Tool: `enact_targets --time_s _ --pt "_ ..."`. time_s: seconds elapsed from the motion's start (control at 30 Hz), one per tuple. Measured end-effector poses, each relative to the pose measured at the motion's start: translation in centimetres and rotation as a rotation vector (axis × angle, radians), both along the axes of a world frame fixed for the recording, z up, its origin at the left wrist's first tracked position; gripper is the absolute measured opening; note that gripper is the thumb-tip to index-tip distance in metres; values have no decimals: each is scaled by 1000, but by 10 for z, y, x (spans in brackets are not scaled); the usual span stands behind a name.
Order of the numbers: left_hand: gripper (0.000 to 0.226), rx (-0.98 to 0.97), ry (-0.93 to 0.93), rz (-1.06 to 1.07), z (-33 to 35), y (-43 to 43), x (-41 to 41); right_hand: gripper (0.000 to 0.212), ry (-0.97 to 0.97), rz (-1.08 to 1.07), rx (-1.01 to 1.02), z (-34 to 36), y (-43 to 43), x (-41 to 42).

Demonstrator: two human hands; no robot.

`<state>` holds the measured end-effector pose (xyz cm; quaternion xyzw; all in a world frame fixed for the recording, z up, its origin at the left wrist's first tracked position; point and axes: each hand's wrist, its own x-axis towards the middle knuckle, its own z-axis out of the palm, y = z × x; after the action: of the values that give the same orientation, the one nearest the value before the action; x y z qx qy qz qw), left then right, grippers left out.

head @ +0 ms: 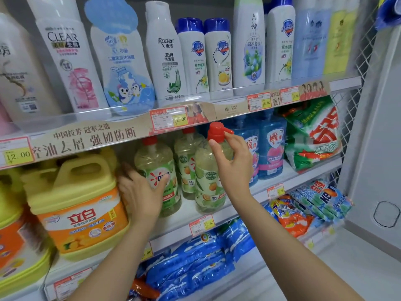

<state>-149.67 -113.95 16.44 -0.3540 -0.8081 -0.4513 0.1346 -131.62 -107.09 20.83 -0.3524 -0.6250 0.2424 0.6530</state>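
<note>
On the middle shelf of a shop rack stand three pale green dish-soap bottles with red tops. My right hand grips the front right bottle at its neck, thumb and fingers curled just below the red pump head. My left hand lies against the left side of the left bottle, thumb across its label; it looks blurred. The third bottle stands behind, between the two.
A big yellow jug stands left of my left hand. Blue pump bottles and a green-red powder bag stand to the right. Shampoo bottles fill the shelf above, blue packets the one below. A wire mesh side closes the rack.
</note>
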Motion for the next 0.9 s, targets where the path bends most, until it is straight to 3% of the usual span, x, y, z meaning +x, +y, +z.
enact_targets --time_s 0.03,0.1,0.2,0.33,0.47,0.53,0.73,0.9 --pt "89 89 107 -5 -4 -6 13 41 -6 0 -5 1 0 0" --pt "82 151 204 -267 -17 -14 41 42 -18 -3 -10 1 1 0" --pt "92 -10 -74 -640 -29 -5 74 41 -21 9 -7 0 1 -1" --pt "96 84 -144 -596 -31 14 84 48 -40 120 26 -2 3 8" --pt "92 71 -81 -634 -29 19 73 93 -195 379 -1 -25 12 31" --pt "95 65 1 -692 -26 19 71 106 -144 396 4 -39 15 36" --pt "72 89 94 -545 -28 21 73 105 209 279 -36 -71 22 31" --pt "54 59 124 -440 -31 23 74 105 161 271 -79 -75 26 14"
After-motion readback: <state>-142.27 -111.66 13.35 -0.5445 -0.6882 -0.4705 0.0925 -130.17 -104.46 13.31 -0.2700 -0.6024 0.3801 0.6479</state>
